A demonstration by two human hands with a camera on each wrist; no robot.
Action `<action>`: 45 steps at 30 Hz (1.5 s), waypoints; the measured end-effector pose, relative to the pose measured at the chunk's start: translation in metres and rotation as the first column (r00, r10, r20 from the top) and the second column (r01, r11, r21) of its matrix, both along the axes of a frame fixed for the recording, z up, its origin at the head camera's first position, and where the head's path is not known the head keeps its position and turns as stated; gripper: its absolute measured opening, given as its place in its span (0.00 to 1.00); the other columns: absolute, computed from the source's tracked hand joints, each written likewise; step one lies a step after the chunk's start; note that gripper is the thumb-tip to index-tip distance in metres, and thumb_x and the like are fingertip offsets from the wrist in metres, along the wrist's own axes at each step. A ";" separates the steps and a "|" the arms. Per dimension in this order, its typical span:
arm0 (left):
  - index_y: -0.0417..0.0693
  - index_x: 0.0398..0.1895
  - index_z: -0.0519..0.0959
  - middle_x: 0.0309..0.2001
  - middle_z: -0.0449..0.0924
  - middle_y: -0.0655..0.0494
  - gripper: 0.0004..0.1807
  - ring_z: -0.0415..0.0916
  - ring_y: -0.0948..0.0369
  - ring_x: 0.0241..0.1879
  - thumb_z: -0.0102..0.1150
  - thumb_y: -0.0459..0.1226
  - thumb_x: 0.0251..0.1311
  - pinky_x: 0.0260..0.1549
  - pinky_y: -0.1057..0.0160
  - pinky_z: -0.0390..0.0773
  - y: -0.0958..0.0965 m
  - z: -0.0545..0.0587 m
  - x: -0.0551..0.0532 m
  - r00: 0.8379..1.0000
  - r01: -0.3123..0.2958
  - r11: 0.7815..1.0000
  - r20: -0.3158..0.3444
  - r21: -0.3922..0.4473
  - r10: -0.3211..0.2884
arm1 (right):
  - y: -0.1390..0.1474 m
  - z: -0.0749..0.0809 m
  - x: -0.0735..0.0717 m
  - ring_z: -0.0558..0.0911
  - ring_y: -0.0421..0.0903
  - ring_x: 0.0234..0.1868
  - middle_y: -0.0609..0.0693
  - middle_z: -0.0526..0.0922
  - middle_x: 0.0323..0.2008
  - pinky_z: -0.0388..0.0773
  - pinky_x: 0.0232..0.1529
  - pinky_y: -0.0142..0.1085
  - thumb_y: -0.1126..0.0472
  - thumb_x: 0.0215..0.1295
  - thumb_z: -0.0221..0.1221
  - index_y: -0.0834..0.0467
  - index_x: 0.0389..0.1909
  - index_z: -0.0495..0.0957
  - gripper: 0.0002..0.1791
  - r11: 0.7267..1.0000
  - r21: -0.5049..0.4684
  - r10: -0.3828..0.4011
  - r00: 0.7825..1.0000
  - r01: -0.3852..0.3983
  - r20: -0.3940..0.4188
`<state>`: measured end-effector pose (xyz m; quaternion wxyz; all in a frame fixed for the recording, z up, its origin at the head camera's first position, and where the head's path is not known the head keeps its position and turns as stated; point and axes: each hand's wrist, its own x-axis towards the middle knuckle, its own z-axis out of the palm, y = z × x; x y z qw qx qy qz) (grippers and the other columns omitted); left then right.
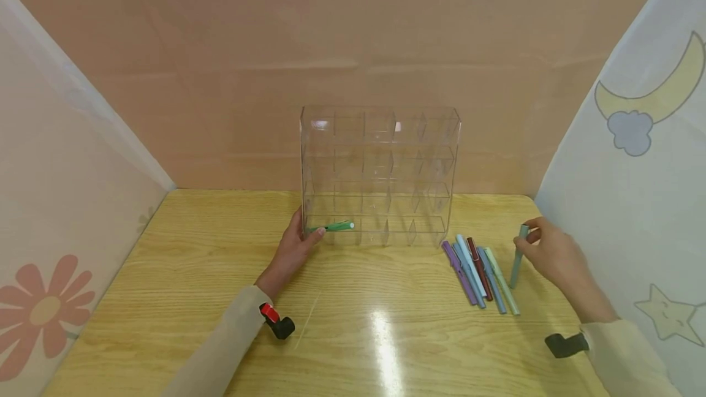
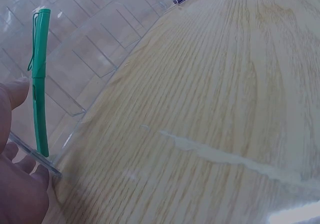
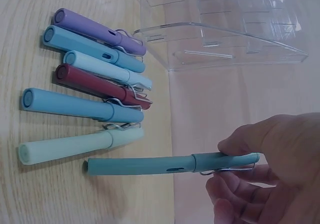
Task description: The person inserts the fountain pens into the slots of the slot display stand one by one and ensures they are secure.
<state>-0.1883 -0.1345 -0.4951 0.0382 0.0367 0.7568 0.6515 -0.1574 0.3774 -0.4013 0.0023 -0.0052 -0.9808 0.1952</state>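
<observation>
A clear plastic rack [image 1: 375,196] with several rows of small compartments stands upright on the table. My left hand [image 1: 291,254] grips its lower left side, thumb in front and fingers around the side panel. Close to that thumb, a green pen [image 2: 39,84] lies in the bottom row at the left, its capped end pointing out. At the right, my right hand [image 1: 554,256] pinches a teal pen [image 3: 150,165] near its clip end between thumb and fingers. The teal pen is held nearly upright, its lower end near the tabletop; contact there is hard to tell.
Between the rack and my right hand lie several pens side by side: purple [image 1: 459,272], light blue [image 1: 470,265], dark red [image 1: 480,268], blue [image 1: 494,280] and pale green [image 1: 502,282] among them. Cloth walls [image 1: 634,213] border the wooden table [image 1: 353,323].
</observation>
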 end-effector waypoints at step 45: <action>0.57 0.89 0.41 0.89 0.42 0.50 0.47 0.40 0.45 0.88 0.59 0.42 0.79 0.84 0.37 0.49 -0.001 0.000 0.001 1.000 0.012 1.000 0.009 0.007 -0.012 | -0.034 0.043 0.014 0.85 0.48 0.33 0.65 0.87 0.47 0.72 0.26 0.36 0.52 0.77 0.62 0.66 0.59 0.76 0.23 0.999 -0.032 -0.014 0.983 0.008 -0.184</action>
